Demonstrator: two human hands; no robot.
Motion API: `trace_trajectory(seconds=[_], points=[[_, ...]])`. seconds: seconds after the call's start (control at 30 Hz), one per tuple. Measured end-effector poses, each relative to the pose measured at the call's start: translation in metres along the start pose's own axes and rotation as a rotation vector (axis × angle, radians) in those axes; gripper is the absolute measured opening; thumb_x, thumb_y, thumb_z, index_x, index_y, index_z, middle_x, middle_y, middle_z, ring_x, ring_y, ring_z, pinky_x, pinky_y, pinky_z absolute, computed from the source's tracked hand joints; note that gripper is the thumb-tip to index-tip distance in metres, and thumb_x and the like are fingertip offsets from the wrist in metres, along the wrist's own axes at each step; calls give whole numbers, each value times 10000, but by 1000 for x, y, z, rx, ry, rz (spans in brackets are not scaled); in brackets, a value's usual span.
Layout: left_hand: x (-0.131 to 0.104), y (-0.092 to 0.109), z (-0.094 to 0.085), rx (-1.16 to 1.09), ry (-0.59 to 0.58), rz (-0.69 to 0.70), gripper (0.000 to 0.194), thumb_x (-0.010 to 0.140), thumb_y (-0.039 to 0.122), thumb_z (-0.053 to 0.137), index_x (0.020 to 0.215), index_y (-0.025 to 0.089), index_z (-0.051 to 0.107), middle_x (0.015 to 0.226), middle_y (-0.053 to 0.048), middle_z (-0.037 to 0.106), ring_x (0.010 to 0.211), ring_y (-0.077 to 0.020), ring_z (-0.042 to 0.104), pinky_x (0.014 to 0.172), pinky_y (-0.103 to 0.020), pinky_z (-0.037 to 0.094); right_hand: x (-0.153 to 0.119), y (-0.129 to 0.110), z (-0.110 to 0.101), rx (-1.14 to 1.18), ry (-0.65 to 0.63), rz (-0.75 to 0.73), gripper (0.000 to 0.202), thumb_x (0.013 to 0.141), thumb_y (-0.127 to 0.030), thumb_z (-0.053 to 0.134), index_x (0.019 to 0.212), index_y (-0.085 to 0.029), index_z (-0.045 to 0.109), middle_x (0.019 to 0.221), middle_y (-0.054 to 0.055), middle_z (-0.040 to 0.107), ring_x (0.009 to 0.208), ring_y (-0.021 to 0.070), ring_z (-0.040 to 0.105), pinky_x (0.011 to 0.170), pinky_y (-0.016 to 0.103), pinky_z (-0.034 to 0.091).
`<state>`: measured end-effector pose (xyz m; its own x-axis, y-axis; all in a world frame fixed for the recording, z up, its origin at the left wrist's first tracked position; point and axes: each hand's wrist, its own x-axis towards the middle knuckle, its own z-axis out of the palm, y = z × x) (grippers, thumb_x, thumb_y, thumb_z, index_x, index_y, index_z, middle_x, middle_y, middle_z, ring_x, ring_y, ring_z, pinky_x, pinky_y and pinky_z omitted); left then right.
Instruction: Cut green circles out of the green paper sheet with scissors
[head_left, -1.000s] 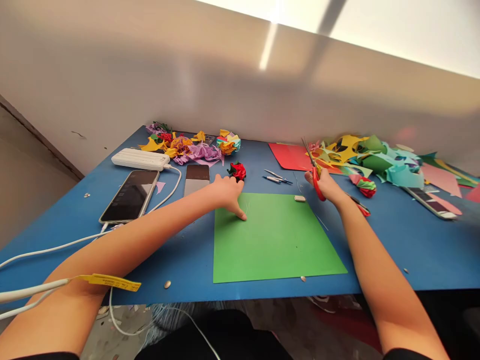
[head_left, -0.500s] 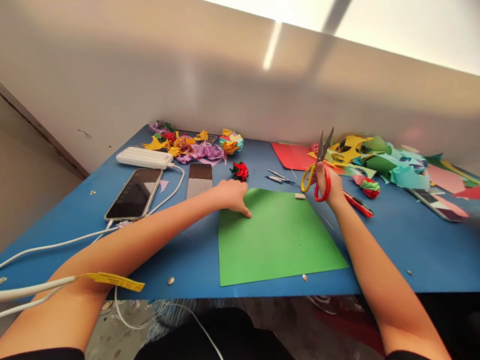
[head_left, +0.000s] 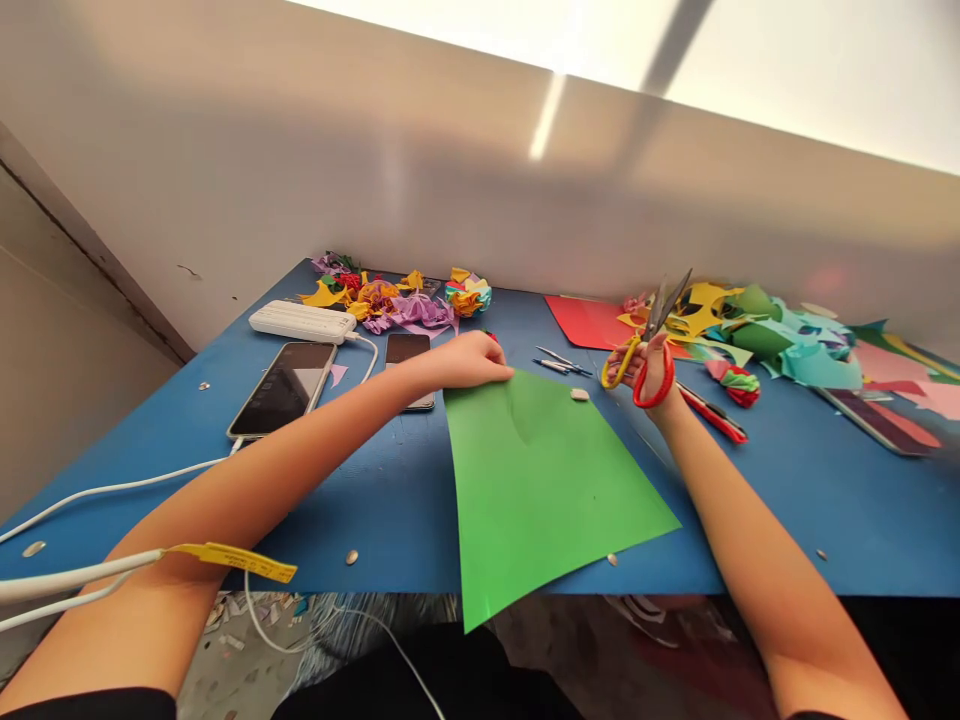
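Observation:
My left hand (head_left: 474, 360) pinches the far left corner of a green paper sheet (head_left: 555, 480). The sheet's left side is lifted and bowed, and its near left corner hangs past the table edge. My right hand (head_left: 651, 378) holds scissors (head_left: 661, 312) with one yellow and one red handle loop, blades pointing up and away, slightly parted. A small white eraser-like block (head_left: 579, 395) rests by the sheet's far right edge. Behind my left hand, a red paper flower (head_left: 492, 340) is mostly hidden.
On the blue table (head_left: 375, 480), a power bank (head_left: 303, 322) and a phone (head_left: 285, 388) with white cables lie left. Slim pens (head_left: 561, 362) lie beyond the sheet. A red cutter (head_left: 712, 415) lies right, near paper scraps (head_left: 795, 335). Crumpled paper flowers (head_left: 420, 308) sit at the back.
My left hand has closed on the sheet's corner and raised it; the sheet has slid toward me, its near left corner now over the edge. The scissors have tilted right.

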<state>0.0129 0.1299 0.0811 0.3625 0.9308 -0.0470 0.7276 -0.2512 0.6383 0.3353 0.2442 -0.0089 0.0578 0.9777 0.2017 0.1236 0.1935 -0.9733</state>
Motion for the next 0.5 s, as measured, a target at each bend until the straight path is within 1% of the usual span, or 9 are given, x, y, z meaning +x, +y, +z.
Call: trace_trajectory(seconds=[0.1,0.17,0.2,0.27,0.33,0.4,0.43,0.47,0.5], points=[[-9,-1,-35,-123,77,-35,293,740,457,569,755,202,712,685,-36,660,597,-188,608,546,-306,448,2,-2,0,-4,-29,26,739,677,-928,311,754,-232,544,743,107,648,538,230,613,555,418,548],[-13,-3,-53,-404,97,-115,223,649,438,685,709,226,715,673,-38,668,609,-220,639,597,-354,496,2,-4,1,-12,-54,46,745,683,-930,277,739,-235,541,763,129,647,544,248,616,564,448,544],[-13,-4,-58,-474,139,-135,204,616,421,718,683,228,716,672,-42,671,633,-237,656,632,-374,513,1,-5,2,-19,-67,52,750,689,-928,259,741,-236,542,777,136,646,551,254,620,569,456,543],[-12,-5,-64,-570,198,-192,195,563,389,761,643,216,718,671,-61,677,696,-278,681,701,-412,531,0,-5,3,-38,-92,57,748,704,-918,246,758,-235,546,804,142,647,577,266,633,582,467,543],[-11,-5,-66,-646,258,-244,209,530,371,787,618,197,712,646,-79,668,750,-322,691,739,-443,535,-2,-5,4,-59,-108,52,736,725,-904,243,782,-235,546,825,138,648,614,278,649,601,474,545],[-11,-6,-65,-753,296,-254,235,524,359,808,630,178,702,642,-92,662,803,-355,693,769,-468,537,-3,-5,3,-78,-115,44,734,744,-891,220,792,-234,544,832,134,643,647,288,661,620,480,546],[-11,-7,-65,-813,336,-233,240,534,345,814,646,170,694,652,-92,661,831,-364,692,789,-477,536,-3,-5,3,-87,-115,41,741,749,-889,200,793,-232,541,831,135,640,654,291,664,626,483,546],[-11,-8,-64,-877,432,-189,237,555,327,813,664,161,684,660,-90,658,854,-369,691,806,-491,534,-2,-5,3,-94,-114,39,752,750,-889,178,791,-229,538,830,137,637,654,292,665,627,485,546],[-12,-10,-65,-940,566,-137,226,591,312,801,688,154,671,670,-83,654,880,-371,689,824,-504,530,-2,-5,3,-101,-111,38,768,747,-892,154,788,-225,532,828,141,636,645,289,663,624,486,547]])
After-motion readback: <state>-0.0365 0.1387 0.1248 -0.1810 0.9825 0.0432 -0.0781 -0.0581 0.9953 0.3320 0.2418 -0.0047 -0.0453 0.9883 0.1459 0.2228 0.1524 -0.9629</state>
